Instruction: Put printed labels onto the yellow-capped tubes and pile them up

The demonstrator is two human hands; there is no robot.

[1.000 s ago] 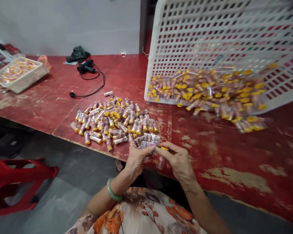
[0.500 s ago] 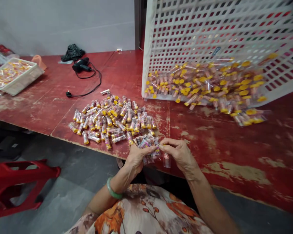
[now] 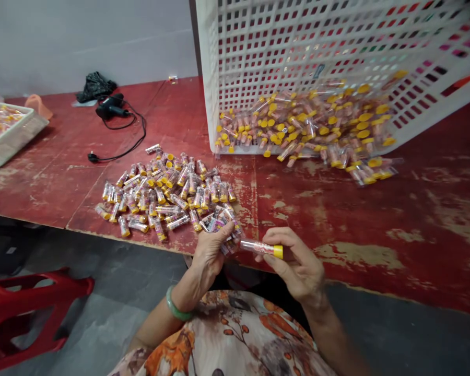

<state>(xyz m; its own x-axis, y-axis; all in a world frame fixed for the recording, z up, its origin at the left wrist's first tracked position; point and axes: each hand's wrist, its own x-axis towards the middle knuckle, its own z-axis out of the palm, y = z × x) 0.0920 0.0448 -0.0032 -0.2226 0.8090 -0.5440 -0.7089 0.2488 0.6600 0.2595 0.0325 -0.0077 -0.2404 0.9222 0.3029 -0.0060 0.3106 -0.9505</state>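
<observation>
My left hand (image 3: 211,253) is closed on a bunch of small printed plastic packets (image 3: 229,240), thumb on top, at the table's front edge. My right hand (image 3: 297,261) pinches a clear tube (image 3: 258,247) with a yellow cap and reddish print. The tube lies almost level, its cap to the right and its clear end close to the packets; whether they touch I cannot tell. Left of my hands is a spread pile of short clear tubes (image 3: 160,196) with yellow caps and printed contents.
A white plastic crate (image 3: 213,94) lies on its side at the back right, yellow-capped tubes (image 3: 305,125) spilling from it onto the red table (image 3: 360,209). Further left are a black hair dryer (image 3: 112,107), a black bag (image 3: 96,86) and a filled white tray (image 3: 19,138). A red stool (image 3: 31,292) stands below.
The tube in my right hand has swung from hanging upright to nearly level, its cap now pointing right. My left hand still holds the packets. The whole view has shifted, moving the scene leftward.
</observation>
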